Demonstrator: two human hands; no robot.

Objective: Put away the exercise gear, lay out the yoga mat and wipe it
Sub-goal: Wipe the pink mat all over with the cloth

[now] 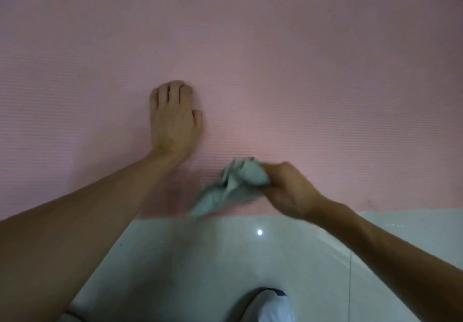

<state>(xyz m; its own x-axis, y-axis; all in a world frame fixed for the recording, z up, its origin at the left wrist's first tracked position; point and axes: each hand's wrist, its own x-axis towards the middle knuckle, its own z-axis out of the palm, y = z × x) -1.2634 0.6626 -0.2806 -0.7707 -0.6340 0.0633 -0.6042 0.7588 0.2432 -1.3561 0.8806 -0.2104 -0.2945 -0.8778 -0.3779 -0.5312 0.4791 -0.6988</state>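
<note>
Wiping the pink yoga mat (300, 71) near its front edge

The mat lies flat on the pale tiled floor (200, 259). The right hand (288, 189) grips a crumpled grey-green cloth (225, 191) on the mat; the left hand (172, 121) presses on the mat, grasping nothing.

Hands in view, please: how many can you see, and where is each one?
2. The left hand rests on the pink yoga mat; the right hand grips a crumpled cloth at the mat's near edge. None appears hidden.
</note>
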